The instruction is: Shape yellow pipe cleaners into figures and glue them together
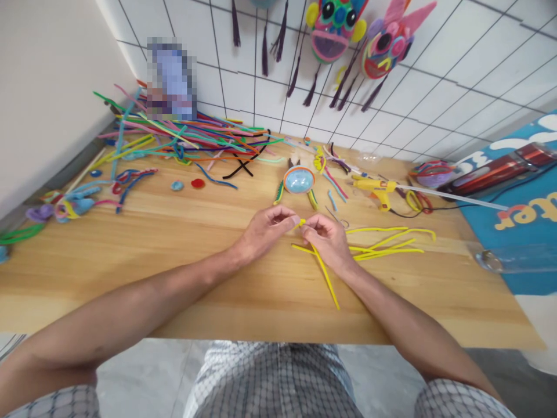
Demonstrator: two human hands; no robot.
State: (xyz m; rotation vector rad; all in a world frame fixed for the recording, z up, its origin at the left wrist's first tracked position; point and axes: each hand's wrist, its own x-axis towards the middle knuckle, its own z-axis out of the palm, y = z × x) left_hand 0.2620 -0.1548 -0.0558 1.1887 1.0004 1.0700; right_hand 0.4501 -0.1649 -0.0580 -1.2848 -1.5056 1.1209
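Note:
Between my hands is a yellow pipe cleaner (325, 273), its upper end bent into a small bit at the fingertips and its long tail slanting down towards the table's front edge. My left hand (270, 227) pinches that bent end from the left. From the other side my right hand (327, 237) pinches the same pipe cleaner, fingers closed. More yellow pipe cleaners (387, 244) lie on the table, partly beneath my right hand. Just beyond my hands sits a clear blue oval piece with an orange rim (299, 180), lying over pliers with green-yellow handles (313, 200).
A heap of coloured pipe cleaners (209, 136) lies at the back left. Further right are a yellow glue gun (376, 188) with its cord, scissors (342, 222) and a dark red flask (500, 168). Decorated masks (335, 29) hang on the tiled wall.

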